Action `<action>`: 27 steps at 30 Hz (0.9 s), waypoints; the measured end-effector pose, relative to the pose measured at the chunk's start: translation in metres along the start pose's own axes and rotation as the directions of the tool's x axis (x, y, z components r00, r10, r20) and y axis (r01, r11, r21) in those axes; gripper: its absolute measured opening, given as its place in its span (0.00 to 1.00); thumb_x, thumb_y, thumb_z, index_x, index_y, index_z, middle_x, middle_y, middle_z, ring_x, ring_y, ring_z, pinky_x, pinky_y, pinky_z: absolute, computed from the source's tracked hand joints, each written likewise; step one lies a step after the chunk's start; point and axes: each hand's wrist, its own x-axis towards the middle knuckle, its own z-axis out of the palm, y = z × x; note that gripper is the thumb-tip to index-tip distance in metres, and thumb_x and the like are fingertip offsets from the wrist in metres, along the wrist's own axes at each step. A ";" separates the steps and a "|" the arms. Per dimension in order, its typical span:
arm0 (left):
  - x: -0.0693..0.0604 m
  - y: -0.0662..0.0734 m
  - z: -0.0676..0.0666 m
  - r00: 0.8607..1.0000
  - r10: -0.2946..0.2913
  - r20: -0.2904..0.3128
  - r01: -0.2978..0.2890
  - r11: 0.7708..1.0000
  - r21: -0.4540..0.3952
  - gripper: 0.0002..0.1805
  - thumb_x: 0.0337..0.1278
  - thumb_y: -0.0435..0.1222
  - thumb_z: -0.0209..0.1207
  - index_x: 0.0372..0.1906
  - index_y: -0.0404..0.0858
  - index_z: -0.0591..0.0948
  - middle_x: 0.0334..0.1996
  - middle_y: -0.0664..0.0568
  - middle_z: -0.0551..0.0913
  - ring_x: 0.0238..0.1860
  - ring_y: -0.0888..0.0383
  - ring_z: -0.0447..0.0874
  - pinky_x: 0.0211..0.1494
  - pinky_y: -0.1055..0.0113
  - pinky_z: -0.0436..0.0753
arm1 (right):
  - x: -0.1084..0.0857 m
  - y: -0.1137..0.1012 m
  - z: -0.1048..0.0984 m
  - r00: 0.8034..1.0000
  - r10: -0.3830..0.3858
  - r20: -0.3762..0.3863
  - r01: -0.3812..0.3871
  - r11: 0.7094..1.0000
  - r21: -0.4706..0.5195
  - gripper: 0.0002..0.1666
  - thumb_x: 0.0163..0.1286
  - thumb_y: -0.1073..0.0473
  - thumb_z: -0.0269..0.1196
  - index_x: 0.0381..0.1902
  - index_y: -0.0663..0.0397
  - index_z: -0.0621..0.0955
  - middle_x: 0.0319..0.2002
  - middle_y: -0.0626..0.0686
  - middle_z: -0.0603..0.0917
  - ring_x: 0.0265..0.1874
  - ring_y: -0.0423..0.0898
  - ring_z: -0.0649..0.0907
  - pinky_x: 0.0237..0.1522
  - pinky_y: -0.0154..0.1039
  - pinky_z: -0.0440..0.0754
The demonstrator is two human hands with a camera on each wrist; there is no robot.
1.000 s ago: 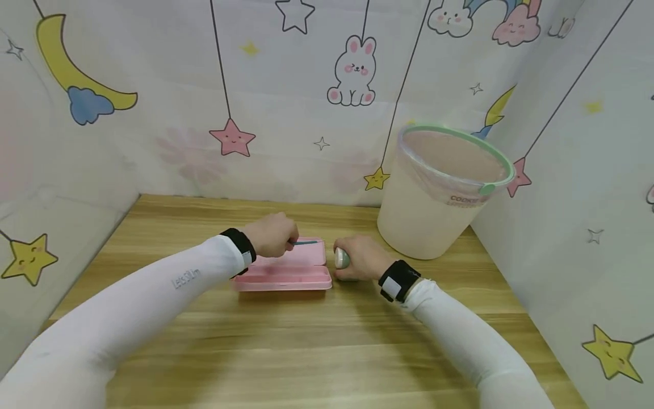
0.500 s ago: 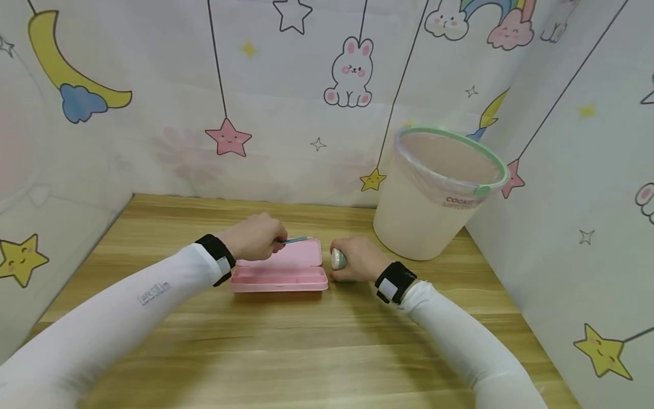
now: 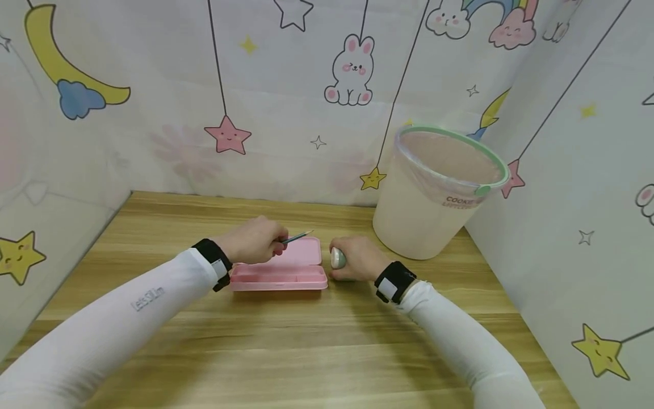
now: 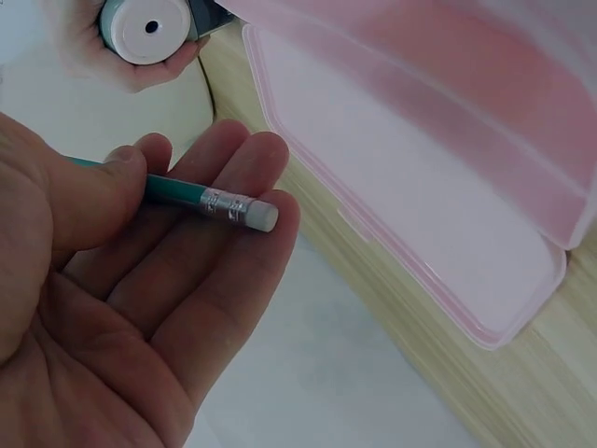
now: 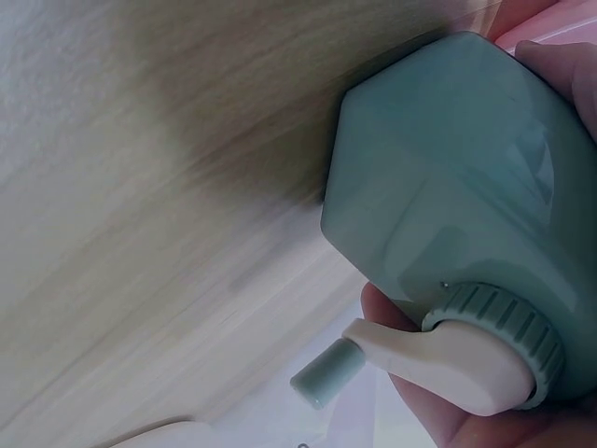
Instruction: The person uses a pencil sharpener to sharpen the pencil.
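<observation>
My left hand (image 3: 255,240) pinches a teal pencil (image 3: 297,237) over the open pink pencil case (image 3: 279,278); its sharpened tip points right, toward the other hand. In the left wrist view the pencil's white eraser and metal band (image 4: 224,204) lie across the fingers, thumb on top. My right hand (image 3: 360,258) grips a green sharpener (image 3: 338,258) standing on the table just right of the case. The right wrist view shows the sharpener's green body (image 5: 448,168) and its cream crank (image 5: 448,362) with a green knob. A round white face with a small dark hole (image 4: 151,27) faces left.
A tall cream bin (image 3: 424,210) with a green rim and a clear liner stands at the back right of the wooden table (image 3: 286,352). Printed cloth walls rise behind the table and at both sides.
My left hand has moved left with the pencil, drawing back from the sharpener, and the pencil's tip has tilted upward. My right hand keeps its grip on the sharpener.
</observation>
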 end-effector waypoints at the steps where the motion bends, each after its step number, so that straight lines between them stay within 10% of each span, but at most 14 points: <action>1: -0.001 0.000 0.000 1.000 0.002 -0.004 -0.002 1.000 -0.004 0.08 0.79 0.27 0.61 0.39 0.39 0.87 0.31 0.52 0.85 0.33 0.57 0.79 0.41 0.64 0.78 | 0.000 0.000 0.000 1.000 0.002 0.003 -0.002 1.000 0.001 0.30 0.64 0.41 0.84 0.57 0.46 0.85 0.43 0.47 0.92 0.41 0.45 0.88 0.41 0.40 0.87; 27: -0.016 -0.011 0.007 1.000 -0.022 -0.022 0.023 0.999 0.035 0.04 0.76 0.32 0.69 0.40 0.38 0.90 0.30 0.54 0.85 0.34 0.56 0.80 0.41 0.64 0.81 | -0.003 -0.001 -0.008 0.998 -0.005 0.058 0.004 1.000 0.027 0.37 0.70 0.41 0.79 0.68 0.54 0.81 0.55 0.56 0.92 0.50 0.50 0.90 0.53 0.48 0.90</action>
